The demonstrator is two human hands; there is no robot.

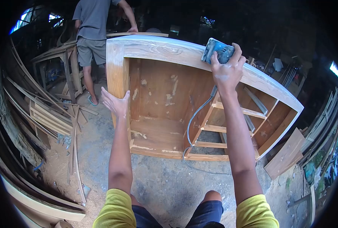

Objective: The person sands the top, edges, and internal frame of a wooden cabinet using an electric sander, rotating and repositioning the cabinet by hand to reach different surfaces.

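Note:
A wooden cabinet frame (157, 95) with open compartments stands in front of me, its top rail whitened with dust. My right hand (229, 70) is wrapped round a blue electric sander (219, 51), which rests against the front edge of the cabinet's top. From the sander a grey cord (191, 119) hangs down across the cabinet front to the floor. My left hand (116, 102) lies against the left upright (118, 72) of the cabinet, thumb and fingers spread, holding nothing. Pale filler patches mark the cabinet's inner back panel.
Another person (93, 34) stands behind the cabinet at the left, a hand on a long board. Curved wooden strips (51, 117) pile up along the left. A flat board (286, 152) leans at the right, near more stacked strips (322, 121). Sawdust lies on the concrete floor (169, 178).

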